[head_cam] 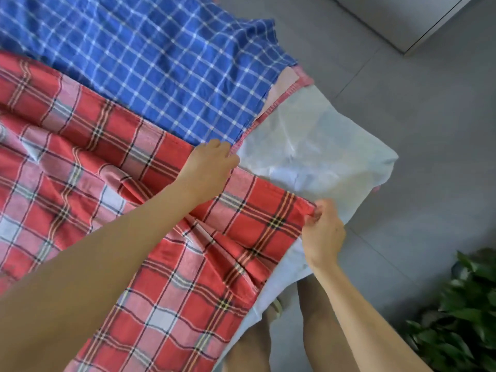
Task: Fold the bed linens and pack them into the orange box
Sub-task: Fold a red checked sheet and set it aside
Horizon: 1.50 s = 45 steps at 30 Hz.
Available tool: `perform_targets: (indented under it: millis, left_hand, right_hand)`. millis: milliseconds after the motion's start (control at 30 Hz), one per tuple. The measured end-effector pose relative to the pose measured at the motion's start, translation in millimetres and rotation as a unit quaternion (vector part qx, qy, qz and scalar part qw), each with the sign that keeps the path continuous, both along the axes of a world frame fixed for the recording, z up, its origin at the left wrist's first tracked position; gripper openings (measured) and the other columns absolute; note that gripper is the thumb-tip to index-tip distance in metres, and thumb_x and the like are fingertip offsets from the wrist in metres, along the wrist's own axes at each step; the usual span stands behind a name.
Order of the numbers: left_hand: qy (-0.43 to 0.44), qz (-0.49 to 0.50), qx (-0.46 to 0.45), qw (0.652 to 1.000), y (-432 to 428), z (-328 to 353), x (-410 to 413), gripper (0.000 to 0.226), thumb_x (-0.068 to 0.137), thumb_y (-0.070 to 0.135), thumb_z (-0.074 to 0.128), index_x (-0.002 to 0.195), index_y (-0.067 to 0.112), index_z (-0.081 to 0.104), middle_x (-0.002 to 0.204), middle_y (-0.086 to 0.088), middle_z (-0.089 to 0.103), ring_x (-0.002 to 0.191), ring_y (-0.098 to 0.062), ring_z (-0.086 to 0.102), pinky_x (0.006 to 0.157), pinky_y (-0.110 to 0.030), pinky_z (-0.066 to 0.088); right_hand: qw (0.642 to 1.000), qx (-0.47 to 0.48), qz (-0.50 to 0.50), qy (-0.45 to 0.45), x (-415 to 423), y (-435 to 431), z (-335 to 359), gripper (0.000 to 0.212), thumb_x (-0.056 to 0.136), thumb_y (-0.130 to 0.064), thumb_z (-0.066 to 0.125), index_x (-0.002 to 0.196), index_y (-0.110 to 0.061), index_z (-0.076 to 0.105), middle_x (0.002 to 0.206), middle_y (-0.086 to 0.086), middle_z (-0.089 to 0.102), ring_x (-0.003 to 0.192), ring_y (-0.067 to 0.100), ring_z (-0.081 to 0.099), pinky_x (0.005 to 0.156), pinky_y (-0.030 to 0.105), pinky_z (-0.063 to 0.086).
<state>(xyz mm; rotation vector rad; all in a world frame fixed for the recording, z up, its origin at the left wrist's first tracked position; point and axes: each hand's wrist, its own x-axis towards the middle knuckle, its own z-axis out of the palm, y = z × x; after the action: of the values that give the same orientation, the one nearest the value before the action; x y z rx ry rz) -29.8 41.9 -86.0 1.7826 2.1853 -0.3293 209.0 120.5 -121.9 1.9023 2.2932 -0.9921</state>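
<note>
The red plaid cotton sheet lies spread and rumpled across the bed, unfolded, with its near end towards me. My right hand pinches its near corner between thumb and fingertips. My left hand sits further along the same hem with its fingers curled over the edge, apparently gripping it. Beyond it, touching and partly overlapping, lies the blue-and-white checked cotton sheet, also loose and unfolded. Both rest on a white fabric mattress cover, bare at the bed corner. Grey tiled floor surrounds the bed, and a green leafy plant stands to my right. Orange box: not in view. Judgement: early stage, with the first fold only being set up; two sheets to fold, nothing packed.
</note>
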Motion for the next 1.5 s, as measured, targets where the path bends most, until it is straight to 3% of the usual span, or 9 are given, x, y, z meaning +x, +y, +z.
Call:
perform_targets:
  millis: [167, 300, 400, 533, 833, 967, 1233, 1367, 1500]
  left_hand:
    - [-0.108, -0.093, -0.041, 0.989, -85, 5, 12, 0.027, 0.061, 0.019, 0.037, 0.064, 0.020, 0.064, 0.063, 0.002, 0.056, 0.061, -0.025, 0.057, 0.053, -0.032, 0.043]
    - [-0.060, -0.092, -0.140, 0.984, -114, -4, 5, 0.030, 0.074, 0.039, 0.042, 0.069, 0.024, 0.067, 0.062, 0.007, 0.057, 0.059, -0.021, 0.058, 0.053, -0.030, 0.040]
    - [-0.042, -0.122, -0.177, 0.976, -109, -6, -1, 0.025, 0.063, 0.048, 0.063, 0.065, 0.023, 0.065, 0.055, 0.007, 0.055, 0.051, -0.018, 0.055, 0.051, -0.030, 0.038]
    - [-0.027, -0.122, -0.221, 0.967, -104, 4, -14, 0.035, 0.036, 0.038, 0.084, 0.057, 0.023, 0.060, 0.051, 0.006, 0.055, 0.047, -0.017, 0.057, 0.054, -0.030, 0.039]
    - [0.052, 0.015, -0.062, 0.997, -88, 17, -79, 0.022, 0.071, 0.019, 0.061, 0.049, 0.016, 0.062, 0.050, -0.003, 0.060, 0.050, -0.025, 0.060, 0.060, -0.030, 0.032]
    - [0.116, 0.059, -0.054, 0.990, -28, 26, -88, 0.011, 0.091, 0.024, 0.056, 0.091, 0.023, 0.067, 0.087, 0.000, 0.070, 0.088, -0.026, 0.064, 0.072, -0.030, 0.034]
    - [0.063, 0.049, -0.096, 0.992, -32, -10, -95, 0.014, 0.092, 0.015, 0.053, 0.105, 0.016, 0.058, 0.097, -0.004, 0.065, 0.093, -0.029, 0.062, 0.067, -0.031, 0.044]
    - [0.038, 0.102, -0.114, 0.987, -62, -8, -134, 0.021, 0.092, 0.029, 0.052, 0.104, 0.018, 0.065, 0.104, -0.002, 0.067, 0.099, -0.029, 0.060, 0.081, -0.035, 0.046]
    - [0.051, 0.067, -0.179, 0.980, -75, 3, -170, 0.031, 0.091, 0.046, 0.047, 0.106, 0.024, 0.064, 0.110, 0.004, 0.065, 0.108, -0.022, 0.057, 0.088, -0.029, 0.041]
  right_hand:
    - [0.946, 0.048, 0.273, 0.167, 5, -65, 29, 0.018, 0.088, -0.027, 0.056, 0.077, -0.013, 0.060, 0.068, -0.001, 0.057, 0.061, 0.018, 0.054, 0.057, 0.031, 0.046]
    - [0.877, -0.084, 0.472, -0.037, 4, -124, 16, 0.051, 0.045, -0.056, 0.085, 0.063, -0.017, 0.058, 0.052, -0.005, 0.053, 0.044, 0.013, 0.053, 0.038, 0.020, 0.041]
    - [0.893, -0.132, 0.421, -0.090, -5, -131, 5, 0.056, 0.024, -0.036, 0.096, 0.059, -0.016, 0.056, 0.045, -0.004, 0.050, 0.037, 0.011, 0.050, 0.035, 0.016, 0.028]
    - [0.919, -0.156, 0.361, -0.032, -5, -104, 12, 0.020, 0.084, -0.024, 0.066, 0.074, -0.016, 0.050, 0.072, -0.001, 0.059, 0.071, 0.016, 0.058, 0.054, 0.018, 0.025]
    - [0.972, -0.156, 0.160, 0.072, -18, 18, 27, 0.038, 0.077, -0.018, 0.075, 0.047, -0.013, 0.052, 0.039, -0.003, 0.037, 0.042, 0.011, 0.035, 0.048, 0.025, 0.023]
    - [0.985, -0.130, 0.112, 0.023, -21, 26, 16, 0.047, 0.078, -0.014, 0.071, 0.047, -0.002, 0.038, 0.047, 0.009, 0.027, 0.049, 0.017, 0.022, 0.046, 0.028, 0.017]
    - [0.971, -0.090, 0.152, -0.163, -29, 39, 6, 0.046, 0.085, -0.021, 0.064, 0.051, -0.017, 0.034, 0.052, -0.001, 0.040, 0.049, 0.015, 0.037, 0.047, 0.026, 0.027]
    - [0.868, 0.028, 0.355, -0.345, -63, 45, 25, 0.007, 0.090, -0.023, 0.053, 0.096, -0.021, 0.055, 0.097, -0.003, 0.060, 0.091, 0.019, 0.059, 0.067, 0.028, 0.033]
    - [0.863, 0.131, 0.450, -0.191, -136, 24, 42, 0.039, 0.050, -0.025, 0.090, 0.073, -0.012, 0.061, 0.067, 0.005, 0.058, 0.063, 0.028, 0.058, 0.060, 0.036, 0.041]
